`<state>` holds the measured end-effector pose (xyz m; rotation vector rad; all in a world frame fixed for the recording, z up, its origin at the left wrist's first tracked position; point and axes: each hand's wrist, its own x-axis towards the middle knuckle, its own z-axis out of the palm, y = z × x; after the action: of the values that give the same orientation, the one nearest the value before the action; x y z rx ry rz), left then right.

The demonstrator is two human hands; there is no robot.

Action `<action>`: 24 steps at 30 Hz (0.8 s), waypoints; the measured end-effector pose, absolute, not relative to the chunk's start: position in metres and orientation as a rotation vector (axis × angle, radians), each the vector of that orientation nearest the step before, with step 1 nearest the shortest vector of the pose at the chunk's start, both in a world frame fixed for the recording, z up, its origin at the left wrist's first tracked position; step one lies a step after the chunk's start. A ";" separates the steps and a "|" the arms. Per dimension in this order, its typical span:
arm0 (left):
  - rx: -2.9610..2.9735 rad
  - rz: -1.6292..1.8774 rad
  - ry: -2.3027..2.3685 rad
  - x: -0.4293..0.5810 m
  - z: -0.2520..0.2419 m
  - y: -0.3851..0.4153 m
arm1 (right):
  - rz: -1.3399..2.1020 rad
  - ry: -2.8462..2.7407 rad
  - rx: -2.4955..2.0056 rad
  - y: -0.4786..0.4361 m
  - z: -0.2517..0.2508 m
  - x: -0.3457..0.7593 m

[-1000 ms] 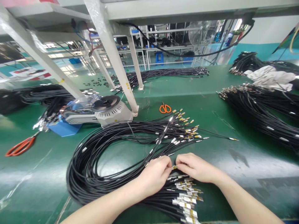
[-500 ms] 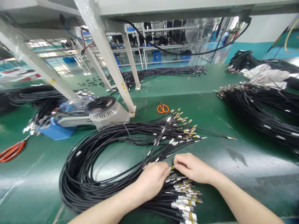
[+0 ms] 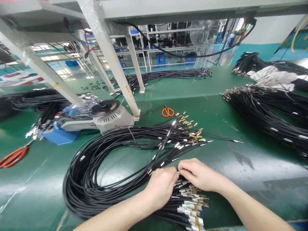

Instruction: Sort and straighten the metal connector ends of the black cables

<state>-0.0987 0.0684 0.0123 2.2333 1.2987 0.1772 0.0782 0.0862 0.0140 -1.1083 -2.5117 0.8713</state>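
Observation:
A curved bundle of black cables [image 3: 79, 179] lies on the green table [image 3: 235, 179], its ends capped in white and yellow. Above the lower group of cable ends [image 3: 192, 205], my left hand [image 3: 162, 186] is closed in a pinch on one cable's end. Facing it, my right hand [image 3: 198, 173] pinches the tip of the same cable end, thumb against fingers. Only a small pale bit of that end shows between the two hands. The upper group of cable ends [image 3: 192, 134] fans out beyond my hands.
Orange-handled scissors [image 3: 167, 111] lie beyond the bundle; red-handled scissors [image 3: 14, 156] rest at the left. A grey round tape dispenser [image 3: 113, 117] stands by a white shelf post [image 3: 113, 61]. More black cables [image 3: 262, 109] and a white cloth [image 3: 274, 77] are at the right.
My left hand has moved slightly right, closer to my right hand. The yellow band that showed between them is now mostly covered.

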 end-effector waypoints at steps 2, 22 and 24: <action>2.248 0.182 1.305 -0.099 0.011 0.067 | 0.873 -2.512 -1.090 0.086 0.013 0.078; 2.350 0.140 1.090 -0.113 0.040 0.083 | 0.806 -2.577 -1.291 0.103 0.010 0.102; 2.364 0.037 1.193 -0.106 0.033 0.085 | 0.762 -2.623 -1.301 0.100 0.009 0.100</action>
<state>-0.1061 0.0850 0.0327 2.3645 1.1933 0.0365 0.1001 0.0997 0.0094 -1.3010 -2.6234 0.7620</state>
